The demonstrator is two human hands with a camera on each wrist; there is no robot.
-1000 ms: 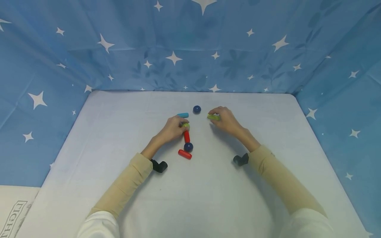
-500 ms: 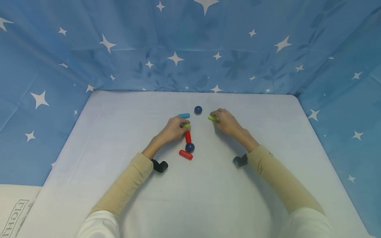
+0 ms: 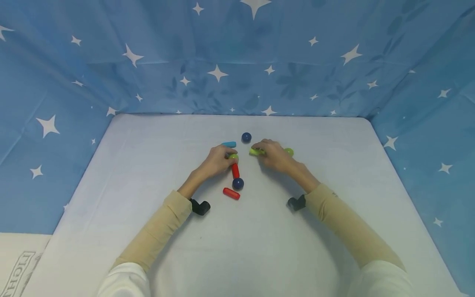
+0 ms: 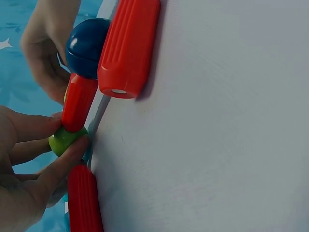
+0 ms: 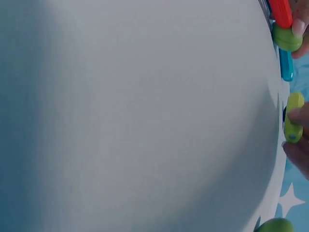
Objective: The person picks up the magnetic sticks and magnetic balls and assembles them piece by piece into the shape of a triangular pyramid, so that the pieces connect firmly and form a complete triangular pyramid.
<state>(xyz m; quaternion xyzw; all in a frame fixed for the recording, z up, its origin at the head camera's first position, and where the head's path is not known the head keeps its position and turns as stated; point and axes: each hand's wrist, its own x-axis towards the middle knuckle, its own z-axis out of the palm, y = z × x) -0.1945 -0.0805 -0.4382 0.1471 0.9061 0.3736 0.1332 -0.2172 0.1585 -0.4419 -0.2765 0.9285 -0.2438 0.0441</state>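
The left hand pinches a glossy lime-green ball, seemingly steadying the ridged red plastic-looking rod that runs from it to a shiny dark-blue ball nearer on the tabletop. Angled in from the right, the right hand pinches a ridged yellow-green rod, its left end exposed, probably for access.

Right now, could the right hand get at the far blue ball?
Probably yes: the far blue ball lies close to the right hand, and the head view shows nothing between them. But that hand holds a green rod, which it might have to set down first.
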